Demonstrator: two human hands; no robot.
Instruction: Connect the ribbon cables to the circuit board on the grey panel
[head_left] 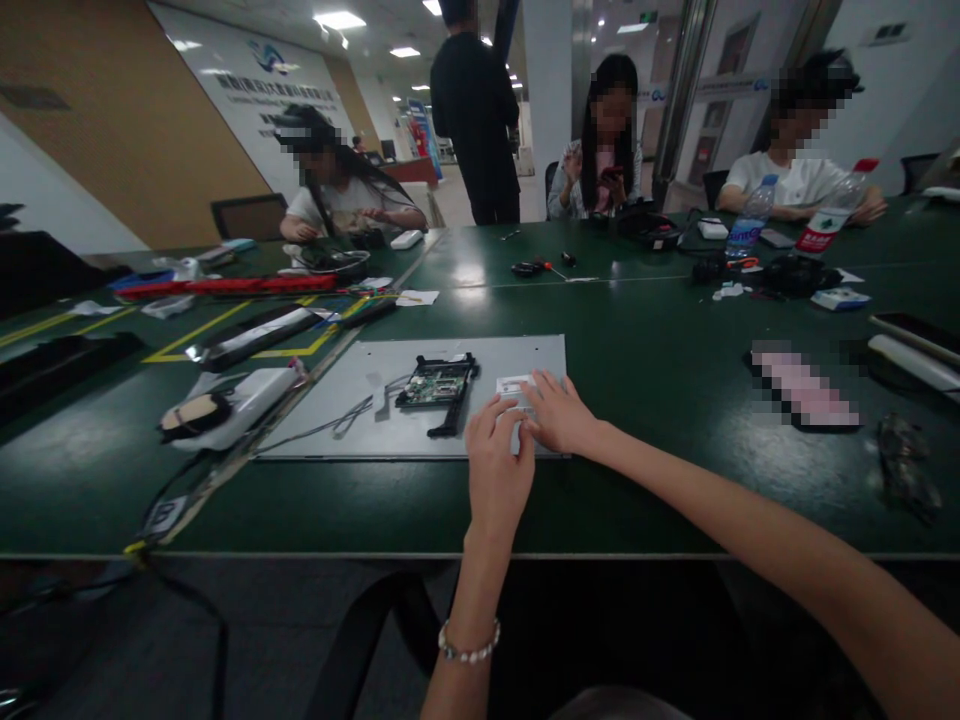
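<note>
A grey metal panel (375, 425) lies flat on the dark green table (660, 480). On it sit a green circuit board in a black frame (439, 385), thin grey wires (349, 415) and a small white label (514, 385). My left hand (497, 465) rests on the panel's near right corner with its fingers curled down. My right hand (559, 412) lies next to it, fingertips pressed on the panel by the white label. Whether either hand pinches anything is hidden.
A white device with a black cable (225, 408) lies left of the panel. Several black bars (259, 335) and a red bar (225, 286) lie further left. Water bottles (754, 215), tools and small parts crowd the far side, where three people sit and one stands.
</note>
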